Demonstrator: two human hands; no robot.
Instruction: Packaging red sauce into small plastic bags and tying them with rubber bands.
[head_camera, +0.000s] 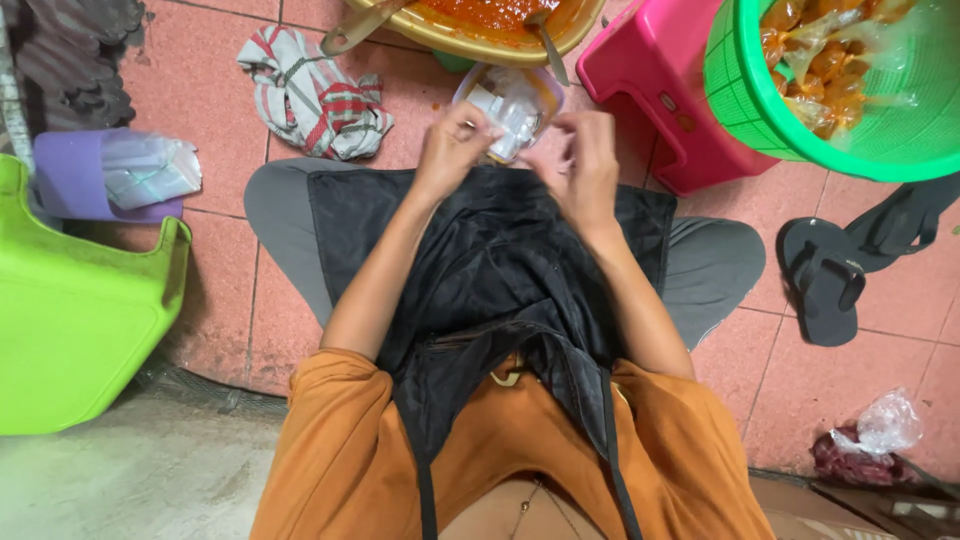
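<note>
Gripping a small clear plastic bag (512, 118), the left hand (450, 150) has its thumb and fingers pinched on the bag's near left edge. The right hand (585, 165) is curled just to the right of the bag, fingertips bent inward toward it; whether those fingertips actually pinch the plastic cannot be told from this view. The bag sits between the two sets of fingers, held over a small round bowl (545, 92) that lies directly beyond them on the floor.

Beyond the fingers, further out, a wide yellow basin (480, 45) of red sauce is noted, with a spoon handle (550, 50) resting on its rim. Left of the left fingers lies a crumpled striped cloth (320, 95). Right of the right fingers stands a pink stool (660, 90), and further right a green basket (790, 120) holding bagged brown food. A dark sandal (825, 280) lies well to the right on the tiled floor (220, 120). Below the wrists, a black apron (490, 260) covers the lap. A lime-green plastic seat (80, 320) stands well to the left.
</note>
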